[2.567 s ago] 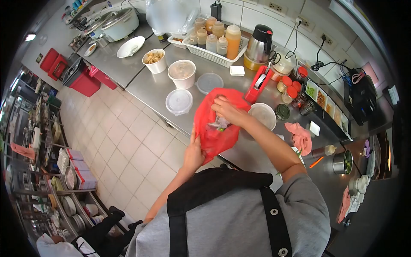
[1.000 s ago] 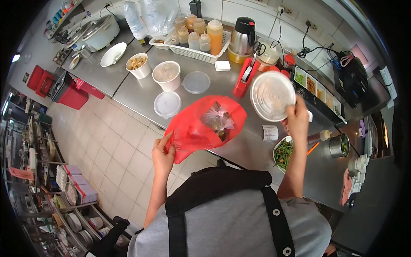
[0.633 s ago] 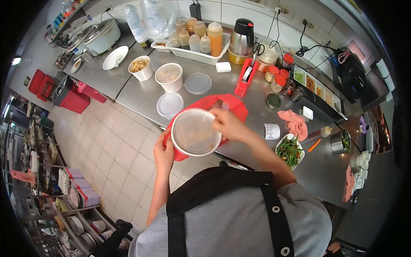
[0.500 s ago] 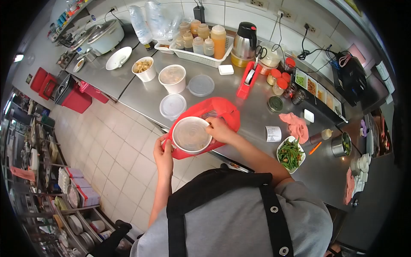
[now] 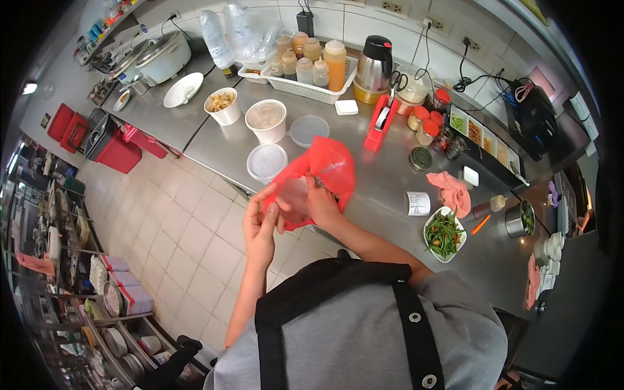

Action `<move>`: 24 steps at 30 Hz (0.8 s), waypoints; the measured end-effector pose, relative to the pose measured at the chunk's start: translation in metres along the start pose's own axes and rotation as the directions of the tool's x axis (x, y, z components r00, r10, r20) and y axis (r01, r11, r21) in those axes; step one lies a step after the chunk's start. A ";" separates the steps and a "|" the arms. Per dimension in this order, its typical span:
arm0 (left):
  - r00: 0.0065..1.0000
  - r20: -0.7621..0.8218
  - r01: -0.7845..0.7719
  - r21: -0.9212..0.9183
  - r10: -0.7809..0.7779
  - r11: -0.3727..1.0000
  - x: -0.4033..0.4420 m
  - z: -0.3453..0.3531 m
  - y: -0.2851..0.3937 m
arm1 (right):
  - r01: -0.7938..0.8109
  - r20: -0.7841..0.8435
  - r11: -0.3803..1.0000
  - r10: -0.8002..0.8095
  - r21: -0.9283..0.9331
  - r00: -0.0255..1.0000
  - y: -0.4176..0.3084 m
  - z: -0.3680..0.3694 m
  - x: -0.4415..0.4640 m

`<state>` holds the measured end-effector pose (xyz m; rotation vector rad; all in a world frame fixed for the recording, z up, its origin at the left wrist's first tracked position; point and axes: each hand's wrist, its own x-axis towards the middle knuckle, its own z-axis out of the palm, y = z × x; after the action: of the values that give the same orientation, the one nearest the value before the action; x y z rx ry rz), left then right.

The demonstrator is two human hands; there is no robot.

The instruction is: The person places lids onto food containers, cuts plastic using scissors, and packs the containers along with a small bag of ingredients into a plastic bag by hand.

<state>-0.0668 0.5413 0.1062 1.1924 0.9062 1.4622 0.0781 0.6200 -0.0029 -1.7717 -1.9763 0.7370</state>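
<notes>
Mid-frame, your left hand spreads against the red bag; your right hand angles inside, fingertips hidden, pinch unclear.

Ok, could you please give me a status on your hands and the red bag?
Left hand at rim of red bag; right hand inside, at tub; round lid close beside.

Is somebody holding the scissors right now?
No, the scissors stand by the red tape dispenser, while the left hand and right hand are both at the red bag.
</notes>
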 end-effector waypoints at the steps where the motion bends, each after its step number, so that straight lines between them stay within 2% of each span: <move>1: 1.000 -0.003 0.023 -0.006 -0.023 1.000 0.002 -0.006 0.000 | 0.001 -0.004 1.000 -0.001 -0.019 1.000 -0.002 -0.002 0.005; 4: 0.998 -0.063 0.005 0.066 -0.001 0.998 0.015 0.001 0.001 | 0.079 0.149 0.986 -0.056 -0.149 0.987 -0.005 -0.019 0.009; 5: 0.999 0.006 0.033 0.156 -0.034 0.987 0.024 -0.003 -0.005 | 0.110 0.114 0.978 -0.091 -0.178 0.989 0.007 -0.017 0.022; 6: 0.996 0.083 -0.012 0.359 -0.020 0.933 0.033 -0.006 -0.023 | 0.142 0.082 0.968 -0.128 -0.208 0.988 0.026 -0.008 0.040; 8: 0.971 0.235 -0.140 0.696 -0.039 0.704 0.043 -0.012 -0.066 | 0.088 -0.035 0.996 -0.088 0.023 0.996 0.050 0.002 0.062; 9: 0.958 0.273 -0.171 0.781 -0.082 0.601 0.042 -0.007 -0.076 | 0.018 -0.102 0.958 0.012 0.287 0.995 0.057 0.002 0.070; 10: 0.943 0.307 -0.210 0.847 -0.128 0.488 0.041 0.002 -0.084 | 0.177 -0.262 0.984 -0.177 -0.023 0.949 0.061 -0.007 0.064; 11: 0.926 0.334 -0.252 0.895 -0.177 0.368 0.040 0.009 -0.093 | 0.207 -0.405 0.908 -0.354 -0.364 0.843 0.065 -0.016 0.057; 13: 0.948 0.291 -0.265 0.945 -0.125 0.189 0.040 0.013 -0.119 | 0.204 -0.422 0.826 -0.462 -0.526 0.780 0.066 -0.028 0.057; 14: 0.957 0.273 -0.265 0.960 -0.094 0.094 0.041 0.012 -0.129 | 0.218 -0.331 0.829 -0.426 -0.514 0.842 0.066 -0.035 0.057; 16: 0.966 0.240 -0.234 0.970 -0.097 0.068 0.044 0.013 -0.131 | 0.234 -0.051 0.858 -0.288 -0.458 0.956 0.064 -0.055 0.057; 18: 0.970 0.210 -0.203 0.977 -0.126 0.065 0.042 0.014 -0.131 | 0.213 0.123 0.879 -0.177 -0.426 0.976 0.064 -0.066 0.057; 20: 0.970 0.181 -0.170 0.982 -0.165 0.078 0.048 0.012 -0.129 | 0.202 0.208 0.886 -0.123 -0.418 0.970 0.067 -0.073 0.056; 24: 0.962 0.135 -0.146 0.989 -0.235 -0.029 0.049 0.023 -0.121 | 0.230 0.214 0.880 -0.151 -0.416 0.965 0.068 -0.074 0.048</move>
<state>-0.0161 0.6145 0.0077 2.3150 1.9363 0.1914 0.1703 0.6815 0.0106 -1.7503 -2.5562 0.4129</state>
